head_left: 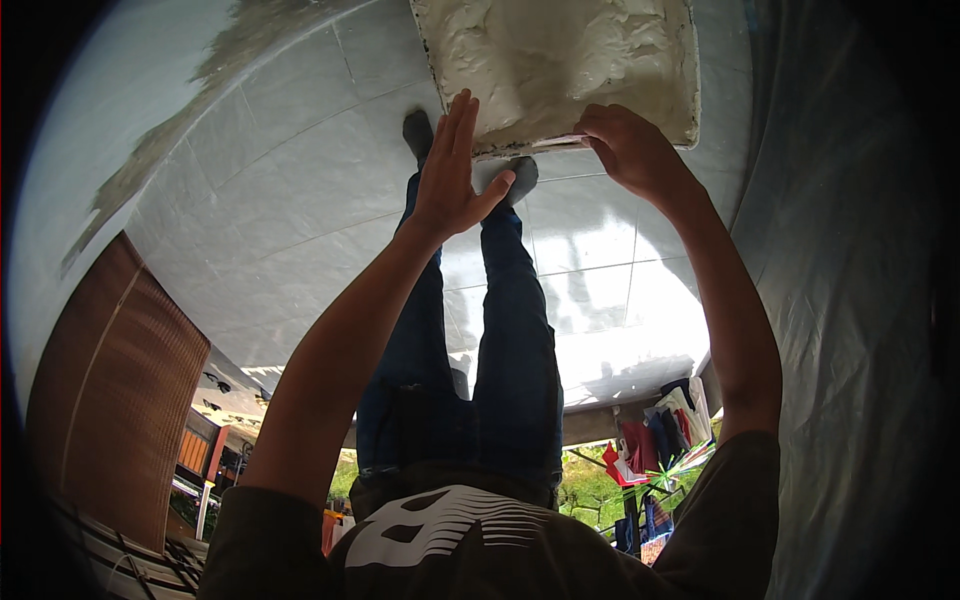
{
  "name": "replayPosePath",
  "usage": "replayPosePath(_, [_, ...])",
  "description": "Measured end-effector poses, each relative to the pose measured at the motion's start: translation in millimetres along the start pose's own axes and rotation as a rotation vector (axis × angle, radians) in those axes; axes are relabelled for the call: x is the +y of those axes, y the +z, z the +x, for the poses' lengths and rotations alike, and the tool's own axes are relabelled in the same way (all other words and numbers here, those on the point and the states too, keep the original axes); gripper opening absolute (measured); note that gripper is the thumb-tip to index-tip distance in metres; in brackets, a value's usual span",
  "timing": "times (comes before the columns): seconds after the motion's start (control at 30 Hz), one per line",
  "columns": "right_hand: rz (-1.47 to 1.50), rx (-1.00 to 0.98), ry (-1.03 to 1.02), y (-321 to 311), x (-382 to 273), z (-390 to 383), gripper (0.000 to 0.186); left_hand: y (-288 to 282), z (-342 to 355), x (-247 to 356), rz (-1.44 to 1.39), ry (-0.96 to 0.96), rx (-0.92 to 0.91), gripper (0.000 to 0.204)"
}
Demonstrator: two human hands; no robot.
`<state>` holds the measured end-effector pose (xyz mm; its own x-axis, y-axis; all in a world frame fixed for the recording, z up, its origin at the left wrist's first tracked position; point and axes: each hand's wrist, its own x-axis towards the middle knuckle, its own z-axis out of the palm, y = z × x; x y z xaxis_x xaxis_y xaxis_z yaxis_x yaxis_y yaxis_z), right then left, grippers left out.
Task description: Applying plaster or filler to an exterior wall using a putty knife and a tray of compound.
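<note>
Looking down at a wide floor of pale grey tiles (pixel 300 190), with a bright glare of sunlight across the middle. Along the right side, got a tall, crinkled greyish sheet (pixel 840 330), plastic by the look of it. Down at lower left, a big brown ribbed blind (pixel 110 400). Wearing dark blue jeans (pixel 515 350), a dark T-shirt (pixel 580 575) with a white striped print, and dark grey socks (pixel 522 182).

Now for the main bit: a shallow, rectangular, dirty-edged tray (pixel 693 100), up at the top of the view just past the toes and partly cut off by the frame. Can't tell whether resting on the tiles or raised a bit. Smeared all over inside with thick cream-coloured paste (pixel 625 55), lumpy at the sides and smoother down the middle.

Way behind, at lower right, a bunch of red, white and dark clothes (pixel 655 440).

On to the left grip (pixel 450 185): flat and released, fingers straight, thumb out, right by the near left corner of the tray. Can't say whether touching. As for the right grip (pixel 630 145): curled at the near edge, pinching a thin pale strip (pixel 572 139). Too small to tell whether rim or separate tool.
</note>
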<state>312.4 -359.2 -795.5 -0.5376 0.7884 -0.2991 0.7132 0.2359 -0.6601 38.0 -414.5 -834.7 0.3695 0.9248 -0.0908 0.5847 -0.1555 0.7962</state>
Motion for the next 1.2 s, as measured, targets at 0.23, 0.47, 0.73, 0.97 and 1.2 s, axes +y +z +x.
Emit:
replayPosePath(0.23, [-0.264,0.002,-0.065,12,-3,9,0.011,-3,4,0,-0.010,0.008,0.014,0.094])
replayPosePath(0.47, [0.000,0.299,0.074,10,2,-14,0.011,-7,6,0,0.005,0.033,0.013,0.095])
replayPosePath(0.73, [-0.012,0.179,0.205,10,18,-20,0.007,-16,16,1,-0.013,0.034,-0.038,0.093])
replayPosePath(0.97, [0.685,0.428,0.540,-6,34,-26,0.014,-23,24,-5,-0.001,0.040,-0.034,0.094])
replayPosePath(1.2, [1.247,0.674,0.637,14,28,-30,0.025,-29,33,-9,-0.005,0.058,-0.030,0.096])
